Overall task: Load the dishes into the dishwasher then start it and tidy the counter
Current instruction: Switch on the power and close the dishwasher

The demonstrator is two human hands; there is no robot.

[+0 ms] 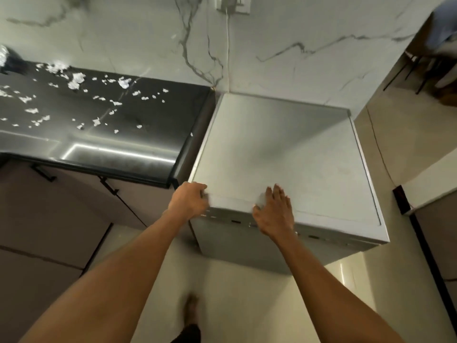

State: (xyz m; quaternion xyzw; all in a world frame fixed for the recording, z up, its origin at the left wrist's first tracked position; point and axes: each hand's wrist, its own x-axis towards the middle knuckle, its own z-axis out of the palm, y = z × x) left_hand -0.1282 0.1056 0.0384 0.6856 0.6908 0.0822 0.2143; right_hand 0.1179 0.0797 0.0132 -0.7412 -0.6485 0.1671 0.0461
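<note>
In the head view, the dishwasher [284, 164] stands on the floor [247, 293], just beside the right end of the dark table [111, 125] and against the marble wall [296, 45]. It is grey, and its door looks closed. Both hands are at its front top edge. The left hand [189, 200] is at the front left corner, with the fingers curled over the edge, grasping the dishwasher there. The right hand [274, 211] lies flat on the top near the middle of the front edge, palm down with fingers spread and pointing to the wall, grasping nothing. The table has many small white scraps [76, 80] spread on it. A white cable [227, 45] hangs down the wall behind the dishwasher. One bare foot [191, 310] shows on the floor below.
</note>
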